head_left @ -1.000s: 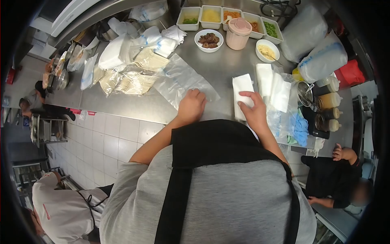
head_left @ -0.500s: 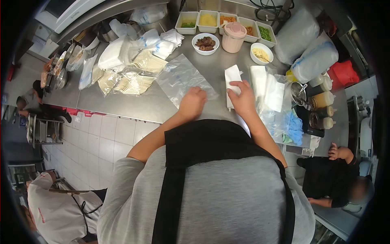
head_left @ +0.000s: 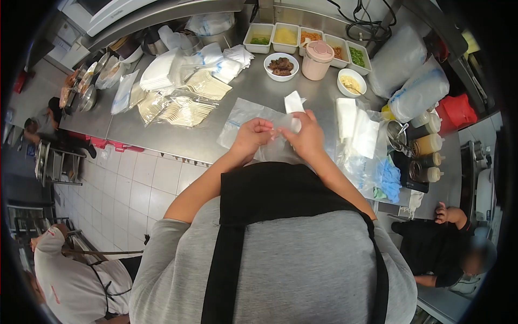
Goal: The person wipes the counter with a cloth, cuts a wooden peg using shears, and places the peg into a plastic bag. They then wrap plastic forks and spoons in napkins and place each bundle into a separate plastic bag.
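A clear plastic bag [head_left: 233, 120] lies on the steel counter under and between my hands. My left hand [head_left: 252, 139] pinches its near edge with curled fingers. Close beside it, my right hand [head_left: 307, 138] has thumb and fingers closed at the same edge, the fingertips of both hands almost meeting. A folded white napkin [head_left: 293, 101] shows just beyond my right fingers; whether they also grip it is hidden. More white napkins [head_left: 365, 137] rest on plastic to the right of my right hand.
Plastic-wrapped pale wooden utensils [head_left: 186, 110] lie to the left. Behind stand a bowl of dark meat pieces [head_left: 281, 67], a pink lidded cup [head_left: 317, 59] and several topping tubs [head_left: 285, 36]. Sauce bottles [head_left: 429, 144] line the right. Other people [head_left: 437, 248] stand on both sides.
My right hand has moved left from the napkin to the bag's edge, and my left hand has closed in toward it. The bag has shifted nearer, and the napkin now lies beyond my right fingers.
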Demonstrator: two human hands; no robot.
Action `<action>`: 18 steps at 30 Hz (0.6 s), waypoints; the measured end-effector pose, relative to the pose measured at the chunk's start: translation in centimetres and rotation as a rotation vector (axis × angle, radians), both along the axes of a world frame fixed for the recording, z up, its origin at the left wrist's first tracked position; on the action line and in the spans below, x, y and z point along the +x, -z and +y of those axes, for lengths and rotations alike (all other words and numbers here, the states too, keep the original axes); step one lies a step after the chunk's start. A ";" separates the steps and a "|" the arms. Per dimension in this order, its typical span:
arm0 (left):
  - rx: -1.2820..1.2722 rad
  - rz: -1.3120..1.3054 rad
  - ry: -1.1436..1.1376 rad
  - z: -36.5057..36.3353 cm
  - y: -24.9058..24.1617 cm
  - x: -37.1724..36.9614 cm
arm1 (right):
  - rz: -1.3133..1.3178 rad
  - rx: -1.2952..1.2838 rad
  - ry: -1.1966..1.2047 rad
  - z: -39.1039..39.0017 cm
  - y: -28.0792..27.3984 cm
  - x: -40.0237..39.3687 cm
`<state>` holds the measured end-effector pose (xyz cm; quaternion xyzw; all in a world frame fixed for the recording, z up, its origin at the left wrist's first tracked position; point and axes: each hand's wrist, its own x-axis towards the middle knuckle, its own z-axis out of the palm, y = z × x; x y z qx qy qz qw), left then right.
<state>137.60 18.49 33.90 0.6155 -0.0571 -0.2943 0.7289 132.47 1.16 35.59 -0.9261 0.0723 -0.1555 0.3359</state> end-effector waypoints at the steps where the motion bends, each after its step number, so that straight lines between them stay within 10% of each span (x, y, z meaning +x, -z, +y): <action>1: -0.008 0.028 -0.008 0.3 -0.1 0.0 | 0.014 0.002 0.019 -0.3 0.0 -0.1; 18: 0.055 0.077 0.080 -3.0 3.4 0.0 | 0.036 -0.035 0.008 -1.1 2.6 -1.7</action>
